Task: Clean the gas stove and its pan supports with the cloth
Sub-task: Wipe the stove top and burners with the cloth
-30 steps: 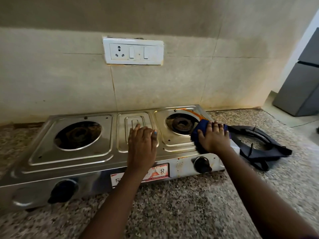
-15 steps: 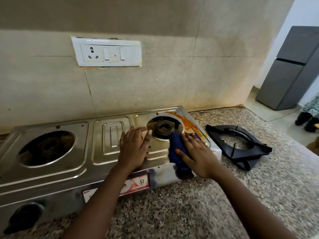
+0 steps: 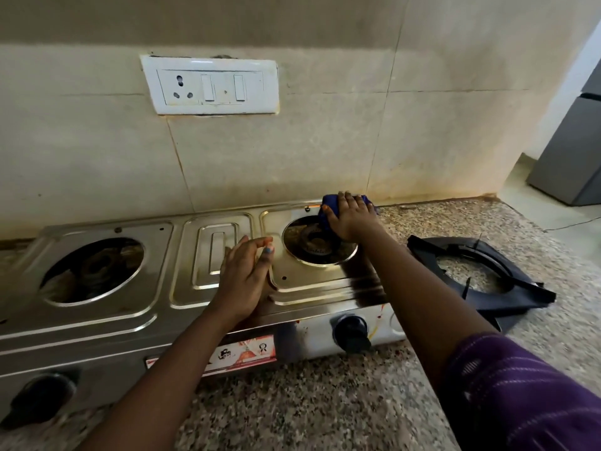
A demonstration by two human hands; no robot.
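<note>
Blue cloth point(image 3: 328, 203) was pressed flat under the right hand point(image 3: 353, 219) at the far right corner of the steel gas stove point(image 3: 156, 307), whose long axis ran left to right. The left hand point(image 3: 244, 278) was rested, fingers relaxed, mid-top. The stove could be shoved against the stacked pan supports point(image 3: 481, 271) by hard wiping
</note>
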